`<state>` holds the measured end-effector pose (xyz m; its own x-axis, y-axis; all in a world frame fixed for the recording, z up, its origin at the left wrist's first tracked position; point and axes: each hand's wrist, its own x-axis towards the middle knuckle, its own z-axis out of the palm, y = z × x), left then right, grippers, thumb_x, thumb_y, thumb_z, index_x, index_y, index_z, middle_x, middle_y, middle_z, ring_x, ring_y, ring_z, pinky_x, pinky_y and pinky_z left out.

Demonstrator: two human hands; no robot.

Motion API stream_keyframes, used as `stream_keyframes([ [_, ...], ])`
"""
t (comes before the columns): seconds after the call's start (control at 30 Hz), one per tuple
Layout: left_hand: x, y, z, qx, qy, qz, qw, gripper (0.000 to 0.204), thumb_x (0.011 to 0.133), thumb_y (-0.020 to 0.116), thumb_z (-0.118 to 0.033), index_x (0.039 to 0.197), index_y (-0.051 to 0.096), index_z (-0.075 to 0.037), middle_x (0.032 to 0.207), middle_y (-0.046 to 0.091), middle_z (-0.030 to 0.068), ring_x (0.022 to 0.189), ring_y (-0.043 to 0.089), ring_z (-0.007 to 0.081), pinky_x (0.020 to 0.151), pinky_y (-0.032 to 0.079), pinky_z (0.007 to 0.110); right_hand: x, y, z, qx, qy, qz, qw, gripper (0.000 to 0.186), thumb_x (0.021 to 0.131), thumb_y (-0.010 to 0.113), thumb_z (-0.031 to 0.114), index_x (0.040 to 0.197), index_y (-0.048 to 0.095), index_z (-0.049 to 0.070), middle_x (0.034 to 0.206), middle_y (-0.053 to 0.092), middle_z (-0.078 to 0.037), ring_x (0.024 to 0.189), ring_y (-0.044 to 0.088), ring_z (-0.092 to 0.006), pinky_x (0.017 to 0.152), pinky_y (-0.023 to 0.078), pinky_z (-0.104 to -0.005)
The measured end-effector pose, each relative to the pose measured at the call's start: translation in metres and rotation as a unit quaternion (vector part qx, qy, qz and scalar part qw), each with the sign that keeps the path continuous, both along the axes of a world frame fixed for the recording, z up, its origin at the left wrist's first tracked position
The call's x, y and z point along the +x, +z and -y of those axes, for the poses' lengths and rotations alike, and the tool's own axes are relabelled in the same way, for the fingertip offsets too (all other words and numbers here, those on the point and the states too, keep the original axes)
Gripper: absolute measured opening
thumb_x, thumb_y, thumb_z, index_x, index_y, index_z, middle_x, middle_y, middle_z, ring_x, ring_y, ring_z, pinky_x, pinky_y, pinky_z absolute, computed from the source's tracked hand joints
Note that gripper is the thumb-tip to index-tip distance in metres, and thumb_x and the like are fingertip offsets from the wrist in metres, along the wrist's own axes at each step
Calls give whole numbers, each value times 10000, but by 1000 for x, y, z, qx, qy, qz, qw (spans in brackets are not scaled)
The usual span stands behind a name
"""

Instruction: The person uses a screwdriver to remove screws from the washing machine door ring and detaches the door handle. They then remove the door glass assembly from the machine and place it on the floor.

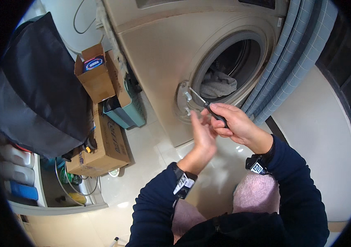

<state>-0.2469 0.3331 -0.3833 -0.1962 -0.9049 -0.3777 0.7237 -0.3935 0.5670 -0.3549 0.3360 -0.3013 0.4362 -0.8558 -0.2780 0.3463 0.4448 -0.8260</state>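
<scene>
A screwdriver (216, 115) with a black handle and thin metal shaft is gripped in my right hand (239, 125). Its tip points up and left, at the recessed fitting (182, 99) beside the round opening of a washing machine (155, 61). Two small white pieces (188, 96) show on that fitting. Just below it, my left hand (203, 136) reaches up with fingers apart and slightly blurred, close to the screwdriver handle; I see nothing held in it. A grey cloth (218, 85) lies inside the drum, behind the dark rubber seal (203, 68).
A blue checked curtain (291, 61) hangs right of the machine, by a white curved surface (317, 136). On the left stand cardboard boxes (111, 142), a teal basket (134, 111), a large black bag (39, 86) and a shelf with bottles (19, 173). Pale glossy tiles (146, 148) cover the floor.
</scene>
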Motion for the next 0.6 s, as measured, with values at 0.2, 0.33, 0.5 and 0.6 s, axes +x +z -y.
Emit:
stream_keyframes([
  [0.2, 4, 27, -9, -114, -4, 32, 993, 598, 961, 339, -566, 1253, 531, -81, 1171, 579, 110, 988, 569, 177, 835, 495, 278, 12, -1, -2, 71, 7, 137, 988, 350, 1021, 355, 295, 1081, 532, -1, 594, 416, 18, 377, 317, -56, 348, 259, -185],
  [0.33, 14, 42, -1, -150, 29, -3, 988, 578, 968, 400, -500, 1310, 488, -43, 1204, 575, 127, 1082, 544, 205, 913, 474, 305, 16, -8, -2, 98, 25, 152, 983, 334, 1011, 381, 323, 1056, 523, 24, 590, 428, 24, 368, 358, -56, 332, 256, -186],
  [0.5, 20, 53, 2, -172, 19, -4, 985, 506, 979, 432, -405, 1302, 487, -19, 1183, 588, 126, 1055, 557, 211, 916, 478, 327, 19, -11, 1, 94, 36, 180, 979, 309, 1011, 385, 330, 1025, 513, 49, 589, 440, 18, 362, 363, -63, 325, 258, -183],
  [0.6, 22, 53, 4, -164, 14, -12, 986, 477, 983, 425, -371, 1300, 484, -19, 1146, 600, 113, 1033, 566, 208, 909, 484, 329, 21, -11, 2, 103, 26, 195, 975, 295, 1012, 382, 325, 1018, 500, 55, 587, 441, 18, 361, 366, -66, 324, 255, -183],
])
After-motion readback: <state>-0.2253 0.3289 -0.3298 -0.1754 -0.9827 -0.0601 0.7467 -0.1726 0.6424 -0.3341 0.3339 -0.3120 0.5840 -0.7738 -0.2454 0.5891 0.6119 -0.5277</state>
